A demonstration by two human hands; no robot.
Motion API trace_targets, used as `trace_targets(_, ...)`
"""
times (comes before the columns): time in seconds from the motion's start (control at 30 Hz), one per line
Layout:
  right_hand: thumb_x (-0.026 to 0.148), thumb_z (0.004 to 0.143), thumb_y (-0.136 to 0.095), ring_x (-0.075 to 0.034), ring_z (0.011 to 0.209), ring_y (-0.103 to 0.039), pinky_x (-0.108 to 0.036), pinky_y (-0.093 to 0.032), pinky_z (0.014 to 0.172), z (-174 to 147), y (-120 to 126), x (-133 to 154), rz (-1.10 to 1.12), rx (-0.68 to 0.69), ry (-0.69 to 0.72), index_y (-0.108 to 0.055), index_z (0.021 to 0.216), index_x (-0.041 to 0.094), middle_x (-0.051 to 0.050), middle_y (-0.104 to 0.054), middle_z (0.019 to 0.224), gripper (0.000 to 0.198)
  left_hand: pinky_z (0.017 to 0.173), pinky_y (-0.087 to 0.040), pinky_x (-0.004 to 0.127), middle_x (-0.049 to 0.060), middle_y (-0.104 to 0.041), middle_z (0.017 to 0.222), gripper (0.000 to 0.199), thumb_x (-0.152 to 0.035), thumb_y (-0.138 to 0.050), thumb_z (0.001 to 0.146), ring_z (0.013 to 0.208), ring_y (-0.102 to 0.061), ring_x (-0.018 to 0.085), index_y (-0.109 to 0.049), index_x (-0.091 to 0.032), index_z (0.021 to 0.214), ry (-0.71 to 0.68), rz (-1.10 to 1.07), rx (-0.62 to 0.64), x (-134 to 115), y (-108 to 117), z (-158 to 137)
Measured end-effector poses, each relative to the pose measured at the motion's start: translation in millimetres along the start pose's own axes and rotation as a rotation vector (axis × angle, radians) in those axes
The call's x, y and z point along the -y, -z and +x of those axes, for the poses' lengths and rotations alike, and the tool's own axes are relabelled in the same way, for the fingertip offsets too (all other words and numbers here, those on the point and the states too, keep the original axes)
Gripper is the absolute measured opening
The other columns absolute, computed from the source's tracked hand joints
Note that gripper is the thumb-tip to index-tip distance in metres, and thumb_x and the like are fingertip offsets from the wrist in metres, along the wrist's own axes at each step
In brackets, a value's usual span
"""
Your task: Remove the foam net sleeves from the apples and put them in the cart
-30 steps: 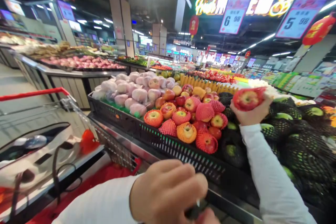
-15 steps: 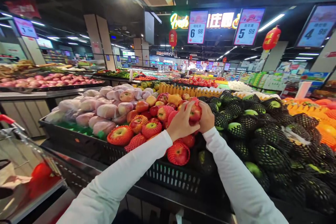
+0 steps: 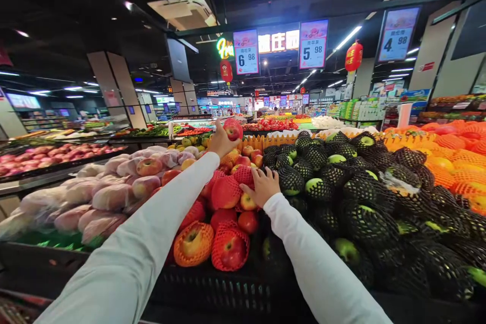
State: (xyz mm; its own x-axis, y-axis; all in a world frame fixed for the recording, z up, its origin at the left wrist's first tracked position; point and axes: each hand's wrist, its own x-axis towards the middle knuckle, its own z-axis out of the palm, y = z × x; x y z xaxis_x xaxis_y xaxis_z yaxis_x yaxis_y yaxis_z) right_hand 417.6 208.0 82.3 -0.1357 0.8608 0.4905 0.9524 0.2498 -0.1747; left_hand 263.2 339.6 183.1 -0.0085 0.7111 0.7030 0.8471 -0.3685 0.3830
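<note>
My left hand (image 3: 221,143) is raised over the back of the apple pile, its fingers closed round a red apple (image 3: 232,130) in a red foam net. Lower and to the right, my right hand (image 3: 266,186) reaches onto the heap with fingers spread and thumb out. Beside its fingers lie a red-netted apple (image 3: 244,175) and a small yellow-red apple (image 3: 247,201). Nearer to me, at the front of the pile, sit an apple in an orange net (image 3: 193,243) and another in a red net (image 3: 231,246).
Wrapped pale pink fruit (image 3: 114,196) is heaped on the left. Green fruit in black nets (image 3: 353,187) fills the right side, with orange-netted fruit (image 3: 444,167) beyond. A black crate wall (image 3: 216,288) edges the front. Price signs (image 3: 246,52) hang overhead.
Both hands were together at one apple. My left hand has moved up and away with it, while my right hand has come off and lowered to the pile. The view has turned right.
</note>
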Motion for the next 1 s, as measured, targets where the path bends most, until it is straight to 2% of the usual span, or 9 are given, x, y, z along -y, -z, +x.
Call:
trace_targets(0.13, 0.072, 0.089, -0.037, -0.041, 0.139, -0.033, -0.057, -0.021, 0.111, 0, 2, -2, 0.002, -0.004, 0.014, -0.043, 0.146, 0.015, -0.018, -0.05, 0.142, 0.081, 0.091, -0.047, 0.041, 0.023, -0.059, 0.124, 0.098, -0.048, -0.077, 0.064, 0.11, -0.06, 0.037, -0.028, -0.008, 0.14, -0.058, 0.288, 0.205, 21, -39, 22)
trace_targets(0.3, 0.071, 0.089, -0.039, -0.041, 0.139, -0.033, -0.057, -0.021, 0.112, -1, 5, -1, 0.001, 0.005, 0.017, -0.042, 0.146, 0.015, -0.018, -0.05, 0.143, 0.08, 0.095, -0.043, 0.037, 0.026, -0.052, 0.135, 0.093, -0.054, -0.07, 0.071, 0.123, -0.054, 0.035, -0.032, -0.006, 0.141, -0.049, 0.366, 0.479, 36, -88, 40)
trace_targets(0.4, 0.071, 0.089, -0.039, -0.041, 0.138, -0.033, -0.057, -0.021, 0.112, -2, 7, -1, 0.008, 0.021, 0.021, -0.041, 0.147, 0.014, -0.018, -0.049, 0.143, 0.081, 0.096, -0.043, 0.036, 0.027, -0.055, 0.132, 0.082, -0.059, -0.064, 0.075, 0.121, -0.055, 0.035, -0.046, -0.003, 0.133, -0.021, 0.373, 0.615, 43, -104, 49)
trace_targets(0.5, 0.066, 0.091, -0.041, -0.041, 0.139, -0.032, -0.057, -0.02, 0.113, -3, 8, -1, -0.003, 0.029, 0.027, -0.039, 0.149, 0.013, -0.019, -0.049, 0.142, 0.079, 0.102, -0.039, 0.037, 0.023, -0.053, 0.137, 0.076, -0.064, -0.057, 0.079, 0.125, -0.052, 0.034, -0.055, -0.007, 0.129, -0.044, 0.378, 0.693, 48, -110, 54)
trace_targets(0.67, 0.065, 0.091, -0.044, -0.04, 0.14, -0.031, -0.057, -0.019, 0.113, -2, 11, -1, -0.012, 0.067, 0.024, -0.038, 0.149, 0.013, -0.019, -0.049, 0.143, 0.078, 0.111, -0.031, 0.041, 0.022, -0.037, 0.151, 0.094, -0.077, -0.04, 0.082, 0.138, -0.04, 0.036, -0.039, -0.009, 0.146, 0.01, 0.387, 0.743, 49, -106, 51)
trace_targets(0.8, 0.068, 0.089, -0.044, -0.041, 0.139, -0.032, -0.057, -0.021, 0.112, 0, 10, -1, -0.008, 0.064, 0.031, -0.039, 0.149, 0.013, -0.018, -0.05, 0.142, 0.081, 0.111, -0.03, 0.041, 0.026, -0.031, 0.152, 0.095, -0.076, -0.022, 0.089, 0.14, -0.037, 0.035, -0.033, 0.0, 0.147, 0.048, 0.389, 0.739, 46, -88, 48)
trace_targets(0.9, 0.067, 0.09, -0.044, -0.04, 0.137, -0.034, -0.056, -0.023, 0.111, 1, 9, -1, -0.011, 0.046, 0.045, -0.04, 0.148, 0.012, -0.018, -0.052, 0.14, 0.08, 0.111, -0.03, 0.036, 0.026, -0.038, 0.148, 0.096, -0.077, -0.031, 0.086, 0.137, -0.041, 0.033, -0.044, 0.003, 0.139, 0.006, 0.381, 0.784, 42, -61, 49)
trace_targets(0.97, 0.066, 0.09, -0.044, -0.04, 0.136, -0.035, -0.055, -0.025, 0.11, 2, 9, -1, -0.015, 0.04, 0.054, -0.041, 0.147, 0.011, -0.018, -0.053, 0.139, 0.079, 0.112, -0.03, 0.035, 0.023, -0.045, 0.145, 0.097, -0.079, -0.034, 0.083, 0.134, -0.045, 0.032, -0.051, 0.0, 0.135, -0.024, 0.367, 0.805, 40, -33, 44)
trace_targets(1.0, 0.066, 0.09, -0.044, -0.04, 0.136, -0.035, -0.055, -0.025, 0.11, 2, 10, -1, -0.018, 0.04, 0.057, -0.041, 0.147, 0.011, -0.018, -0.053, 0.139, 0.079, 0.113, -0.03, 0.035, 0.021, -0.044, 0.147, 0.098, -0.08, -0.032, 0.082, 0.135, -0.045, 0.031, -0.048, -0.002, 0.138, -0.047, 0.354, 0.784, 41, -16, 38)
